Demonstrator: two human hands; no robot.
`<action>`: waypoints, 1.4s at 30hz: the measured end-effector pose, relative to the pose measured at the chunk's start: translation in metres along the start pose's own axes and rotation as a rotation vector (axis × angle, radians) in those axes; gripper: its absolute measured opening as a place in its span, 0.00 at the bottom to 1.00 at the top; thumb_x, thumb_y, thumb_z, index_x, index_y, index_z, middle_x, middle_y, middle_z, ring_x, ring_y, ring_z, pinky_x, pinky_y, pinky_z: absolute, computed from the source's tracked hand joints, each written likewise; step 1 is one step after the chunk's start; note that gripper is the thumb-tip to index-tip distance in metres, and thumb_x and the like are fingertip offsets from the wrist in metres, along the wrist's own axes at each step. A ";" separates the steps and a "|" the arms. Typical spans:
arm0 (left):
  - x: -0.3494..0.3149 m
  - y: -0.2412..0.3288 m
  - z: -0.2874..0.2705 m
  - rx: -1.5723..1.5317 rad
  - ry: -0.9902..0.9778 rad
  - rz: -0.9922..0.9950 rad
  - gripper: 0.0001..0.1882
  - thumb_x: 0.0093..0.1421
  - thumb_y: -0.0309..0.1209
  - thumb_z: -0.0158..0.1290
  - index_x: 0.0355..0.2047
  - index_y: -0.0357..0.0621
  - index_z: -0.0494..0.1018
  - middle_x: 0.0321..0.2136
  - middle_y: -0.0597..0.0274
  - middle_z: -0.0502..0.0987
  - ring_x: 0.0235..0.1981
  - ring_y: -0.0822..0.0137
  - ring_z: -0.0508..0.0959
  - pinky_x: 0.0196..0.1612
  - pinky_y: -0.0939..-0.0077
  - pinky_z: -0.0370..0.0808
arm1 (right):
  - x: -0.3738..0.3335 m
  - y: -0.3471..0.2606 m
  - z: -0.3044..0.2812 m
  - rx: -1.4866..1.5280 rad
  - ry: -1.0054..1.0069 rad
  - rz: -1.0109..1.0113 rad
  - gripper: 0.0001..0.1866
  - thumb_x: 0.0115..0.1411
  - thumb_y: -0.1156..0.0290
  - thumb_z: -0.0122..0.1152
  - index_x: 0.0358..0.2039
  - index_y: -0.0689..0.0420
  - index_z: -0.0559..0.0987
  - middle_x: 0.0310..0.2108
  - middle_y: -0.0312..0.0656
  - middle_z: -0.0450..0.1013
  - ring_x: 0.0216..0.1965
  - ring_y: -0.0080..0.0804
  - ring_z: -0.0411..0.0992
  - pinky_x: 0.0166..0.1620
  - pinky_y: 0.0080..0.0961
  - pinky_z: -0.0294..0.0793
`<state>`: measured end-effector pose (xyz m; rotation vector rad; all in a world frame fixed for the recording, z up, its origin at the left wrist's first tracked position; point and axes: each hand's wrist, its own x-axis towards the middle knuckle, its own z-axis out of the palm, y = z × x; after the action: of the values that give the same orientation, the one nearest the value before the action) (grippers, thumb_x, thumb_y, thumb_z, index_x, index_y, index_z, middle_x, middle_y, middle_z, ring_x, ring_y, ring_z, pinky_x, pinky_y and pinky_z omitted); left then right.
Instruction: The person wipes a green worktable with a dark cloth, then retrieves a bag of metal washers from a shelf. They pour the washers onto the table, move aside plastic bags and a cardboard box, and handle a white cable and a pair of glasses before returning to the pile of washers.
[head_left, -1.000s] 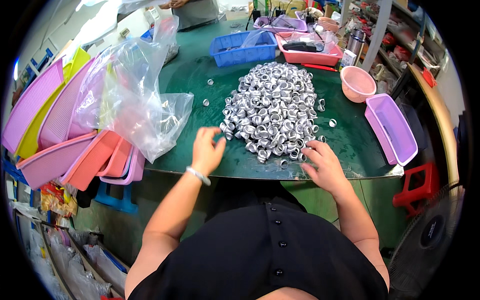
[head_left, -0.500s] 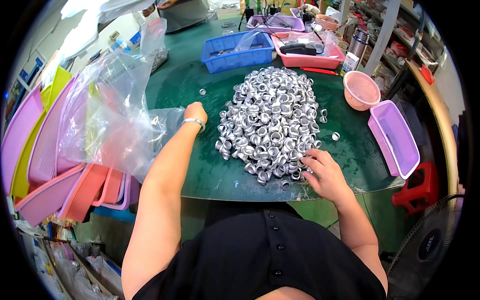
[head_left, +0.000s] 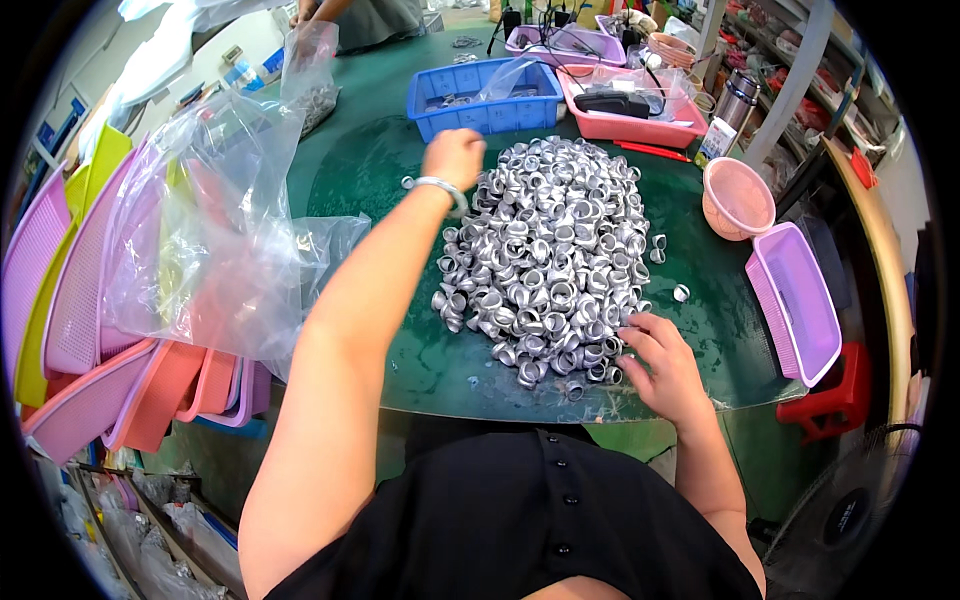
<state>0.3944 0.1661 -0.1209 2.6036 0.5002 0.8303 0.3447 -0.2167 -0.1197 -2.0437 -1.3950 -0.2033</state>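
Note:
A large heap of silver metal rings (head_left: 560, 250) lies on the green table. My left hand (head_left: 455, 158), with a pale bangle (head_left: 445, 192) at the wrist, is above the heap's far left edge, just in front of the blue basket (head_left: 485, 105). Its fingers are curled, and what they hold, if anything, is hidden. At the heap's near right edge rests my right hand (head_left: 668, 372), fingers apart, fingertips against the outer rings. One loose ring (head_left: 681, 293) lies right of the heap; another sits by my left wrist.
Clear plastic bags (head_left: 210, 230) and stacked coloured baskets (head_left: 75, 290) crowd the left. A pink tray (head_left: 640, 125), a peach basket (head_left: 738, 200) and a purple basket (head_left: 797, 300) line the right. A fan (head_left: 850, 515) stands at lower right. Another person's hand (head_left: 330, 10) shows at the far edge.
My left hand has moved right and away from me, from beside the plastic bag to the heap's far left edge. My right hand stays at the heap's near right edge.

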 end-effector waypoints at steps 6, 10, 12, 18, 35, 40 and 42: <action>-0.005 -0.092 -0.009 0.395 -0.195 -0.431 0.15 0.51 0.25 0.43 0.41 0.41 0.69 0.45 0.46 0.67 0.46 0.48 0.68 0.48 0.63 0.68 | -0.007 0.007 -0.005 0.002 -0.017 0.026 0.17 0.41 0.77 0.61 0.34 0.59 0.73 0.38 0.44 0.67 0.35 0.41 0.67 0.36 0.30 0.68; 0.001 -0.116 0.004 0.457 -0.235 -0.387 0.12 0.51 0.23 0.43 0.33 0.42 0.75 0.36 0.50 0.74 0.39 0.53 0.74 0.43 0.65 0.71 | -0.008 0.005 -0.005 0.013 -0.024 0.035 0.16 0.41 0.76 0.61 0.34 0.60 0.73 0.38 0.44 0.67 0.36 0.41 0.67 0.37 0.31 0.68; 0.001 -0.106 0.004 0.449 -0.244 -0.363 0.12 0.50 0.23 0.44 0.33 0.43 0.75 0.37 0.51 0.74 0.39 0.53 0.73 0.43 0.65 0.71 | -0.011 0.005 -0.005 0.020 -0.024 0.037 0.16 0.41 0.76 0.61 0.34 0.59 0.72 0.38 0.44 0.67 0.36 0.41 0.67 0.37 0.31 0.68; 0.010 -0.071 0.015 0.105 -0.093 -0.289 0.06 0.45 0.30 0.49 0.22 0.46 0.76 0.26 0.54 0.76 0.31 0.56 0.76 0.37 0.68 0.72 | -0.014 0.010 -0.005 0.008 -0.025 0.028 0.16 0.42 0.75 0.61 0.34 0.59 0.72 0.38 0.44 0.67 0.38 0.41 0.67 0.38 0.31 0.69; -0.168 0.028 -0.139 -0.044 0.512 0.111 0.07 0.47 0.24 0.53 0.29 0.40 0.71 0.29 0.56 0.70 0.28 0.62 0.71 0.27 0.75 0.70 | -0.015 0.010 -0.015 0.013 0.009 0.011 0.16 0.41 0.78 0.61 0.34 0.60 0.73 0.38 0.46 0.67 0.38 0.43 0.67 0.39 0.31 0.68; -0.268 -0.010 -0.188 -0.039 1.014 -0.185 0.20 0.47 0.23 0.57 0.38 0.38 0.60 0.31 0.62 0.61 0.23 0.74 0.62 0.27 0.83 0.63 | -0.004 0.009 -0.008 0.048 0.011 -0.088 0.15 0.42 0.77 0.60 0.34 0.60 0.73 0.37 0.46 0.67 0.38 0.43 0.67 0.39 0.31 0.68; -0.278 -0.016 -0.192 -0.115 1.059 -0.332 0.21 0.46 0.27 0.58 0.38 0.37 0.61 0.30 0.63 0.62 0.23 0.76 0.61 0.27 0.83 0.63 | 0.001 0.005 -0.003 0.071 -0.002 -0.089 0.15 0.42 0.77 0.60 0.34 0.59 0.73 0.37 0.45 0.68 0.38 0.43 0.68 0.38 0.31 0.69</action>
<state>0.0622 0.1035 -0.1147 1.7032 1.0572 1.9801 0.3499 -0.2189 -0.1190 -1.9266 -1.4753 -0.1879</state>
